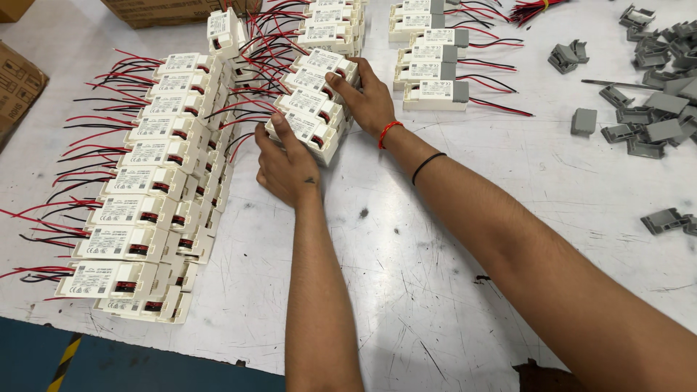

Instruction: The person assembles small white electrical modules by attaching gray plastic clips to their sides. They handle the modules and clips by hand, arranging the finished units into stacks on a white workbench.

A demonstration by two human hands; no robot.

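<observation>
A short row of white plastic driver boxes (314,101) with red and black wires lies at the table's upper middle. My left hand (287,168) presses against the near end of this row, fingers on the nearest box. My right hand (368,98) clasps the row's far right side, thumb on an upper box. Both hands squeeze the row between them. A red thread and a black band circle my right wrist.
A long slanted stack of the same white boxes (145,181) fills the left side. More boxes with grey end caps (434,69) lie at the top. Loose grey caps (657,109) are heaped at right. Cardboard cartons (18,80) stand at the left edge.
</observation>
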